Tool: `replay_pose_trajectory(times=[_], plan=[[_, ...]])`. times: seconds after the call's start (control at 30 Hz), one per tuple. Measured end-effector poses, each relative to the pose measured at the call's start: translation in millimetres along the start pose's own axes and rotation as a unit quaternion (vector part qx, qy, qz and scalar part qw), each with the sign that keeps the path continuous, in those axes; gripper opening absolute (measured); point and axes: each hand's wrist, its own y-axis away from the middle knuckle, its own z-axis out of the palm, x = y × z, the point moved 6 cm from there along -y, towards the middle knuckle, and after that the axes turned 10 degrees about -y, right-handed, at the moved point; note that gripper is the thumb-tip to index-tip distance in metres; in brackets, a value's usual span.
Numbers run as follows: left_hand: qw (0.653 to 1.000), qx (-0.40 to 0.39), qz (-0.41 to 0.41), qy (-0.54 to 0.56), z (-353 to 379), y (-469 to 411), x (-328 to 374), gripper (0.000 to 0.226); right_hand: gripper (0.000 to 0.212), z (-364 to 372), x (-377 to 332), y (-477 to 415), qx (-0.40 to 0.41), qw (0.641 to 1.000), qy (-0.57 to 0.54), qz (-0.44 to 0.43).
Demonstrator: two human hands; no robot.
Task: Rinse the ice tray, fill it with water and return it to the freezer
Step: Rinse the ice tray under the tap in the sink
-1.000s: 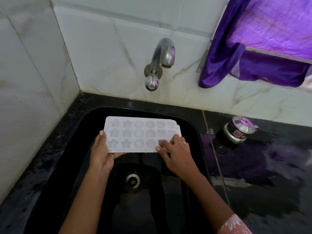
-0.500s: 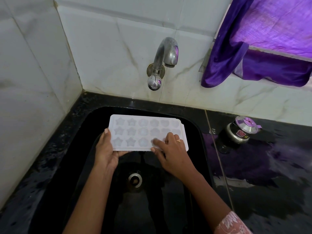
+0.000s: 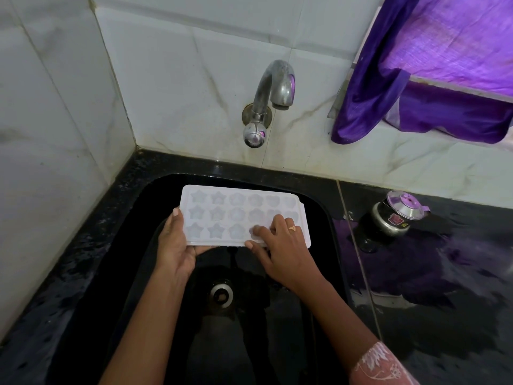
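A white ice tray (image 3: 222, 212) with star and round moulds is held level over the black sink (image 3: 319, 218). My left hand (image 3: 175, 245) grips its left end, thumb on top and fingers underneath. My right hand (image 3: 280, 245) lies on the tray's right half, fingers curled over the moulds near the front edge and rubbing them. A metal tap (image 3: 273, 90) sticks out of the wall above the tray; no water runs from it.
The sink drain (image 3: 221, 294) lies below the tray. A small black and silver pot (image 3: 394, 215) stands on the wet black counter (image 3: 444, 287) to the right. A purple curtain (image 3: 416, 79) hangs at the upper right. White tiled walls close the left and back.
My right hand has slid left across the tray's moulds, from the right end toward the middle. The tray and my left hand stay about where they were.
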Motion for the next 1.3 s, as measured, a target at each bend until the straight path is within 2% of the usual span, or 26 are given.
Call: replay_pose_trajectory(times=[0.27,0.47,0.7,0.93,1.3], plan=[[1.000,0.004,-0.002,-0.005,-1.7,0.0,-1.1,0.039,0.054,2.0,-1.5,2.8,-0.012,1.000,-0.012,-0.018],[1.000,0.005,-0.004,0.003,1.2,1.8,-4.1,0.035,0.052,-6.0,-7.5,1.7,0.033,0.999,-0.006,-0.007],[1.000,0.010,0.003,-0.001,-2.5,2.3,-4.4,0.039,0.048,-0.6,-22.2,-3.6,0.012,0.999,-0.004,-0.050],[1.000,-0.001,-0.006,0.006,0.1,1.2,-8.2,0.043,0.054,14.8,-22.7,-7.5,-0.039,0.998,0.001,-0.042],[1.000,-0.001,-0.008,0.015,3.5,3.7,-7.2,0.037,0.052,11.1,-14.9,-7.1,-0.023,1.000,-0.003,-0.014]])
